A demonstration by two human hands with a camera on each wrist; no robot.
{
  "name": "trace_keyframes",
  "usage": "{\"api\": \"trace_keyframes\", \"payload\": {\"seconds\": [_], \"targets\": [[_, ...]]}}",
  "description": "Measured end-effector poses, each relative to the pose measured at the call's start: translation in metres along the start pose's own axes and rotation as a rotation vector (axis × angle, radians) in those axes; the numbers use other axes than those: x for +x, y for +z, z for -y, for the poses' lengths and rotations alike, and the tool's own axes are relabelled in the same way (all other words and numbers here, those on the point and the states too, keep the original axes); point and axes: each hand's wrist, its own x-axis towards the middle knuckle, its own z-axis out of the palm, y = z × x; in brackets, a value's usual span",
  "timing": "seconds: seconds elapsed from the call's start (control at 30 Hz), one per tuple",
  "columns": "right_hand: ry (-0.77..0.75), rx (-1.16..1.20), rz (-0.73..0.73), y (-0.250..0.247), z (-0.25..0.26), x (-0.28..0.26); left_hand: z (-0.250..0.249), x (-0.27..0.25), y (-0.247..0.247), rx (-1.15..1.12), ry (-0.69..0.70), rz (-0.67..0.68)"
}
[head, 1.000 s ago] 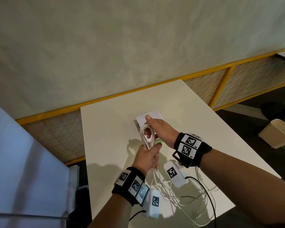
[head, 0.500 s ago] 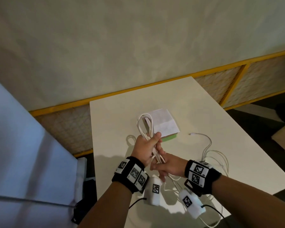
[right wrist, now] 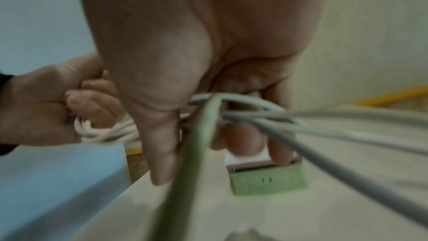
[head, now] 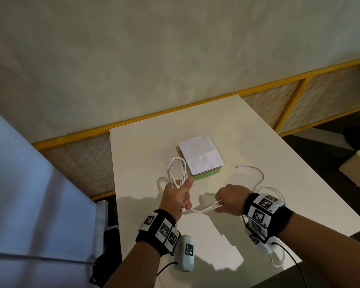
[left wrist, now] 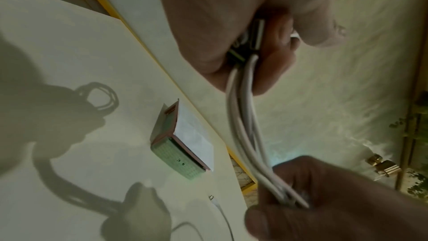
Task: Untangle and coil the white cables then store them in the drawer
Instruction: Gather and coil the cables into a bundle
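White cables [head: 176, 170], thin smooth round cords, are bunched in several long narrow loops that stand up out of the left hand [head: 176, 197], above the table near its left edge, about midway along. Left hand fingers curl tight round the bundle; the left wrist view shows a flat rectangular plug [left wrist: 257, 36] tucked in the fist with the strands running out below. From there a few strands [head: 205, 209] sag slightly across to the right hand [head: 230, 201], which grips them, fingers curled; the right wrist view shows cords [right wrist: 261, 116] crossing under the palm and streaming off blurred toward the camera. Loose cable [head: 256, 174] trails beyond the right hand on the table, curving out to a small metal-tipped plug [head: 236, 167] lying toward the right side; more slack [head: 275, 260] curls by the near right corner. Table [head: 258, 146] is a plain matte white rectangle. Just beyond the loops sits a small box [head: 208, 173], green textured front, pinkish trim, with a creased white paper sheet [head: 201, 154] on top. Black straps with square printed markers [head: 162, 229] on both wrists. Behind the table: a yellow-framed mesh panel [head: 279, 98] along a mottled pale wall.
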Motion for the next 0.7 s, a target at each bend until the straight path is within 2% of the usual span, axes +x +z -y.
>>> {"api": "trace_keyframes", "payload": {"seconds": [0.13, 0.27, 0.43, 0.7], "targets": [[0.067, -0.079, -0.087, -0.017, -0.003, -0.002, 0.003, 0.000, 0.000, 0.010, -0.047, -0.037], [0.073, 0.108, -0.232, -0.029, 0.004, -0.006, 0.007, -0.001, -0.002, 0.008, -0.036, 0.019], [-0.049, 0.223, -0.416, -0.047, 0.023, -0.008, 0.013, -0.003, 0.002, 0.000, -0.055, 0.065], [0.007, 0.244, -0.472, -0.061, 0.042, -0.009, 0.002, -0.003, 0.013, 0.068, -0.054, 0.051]]}}
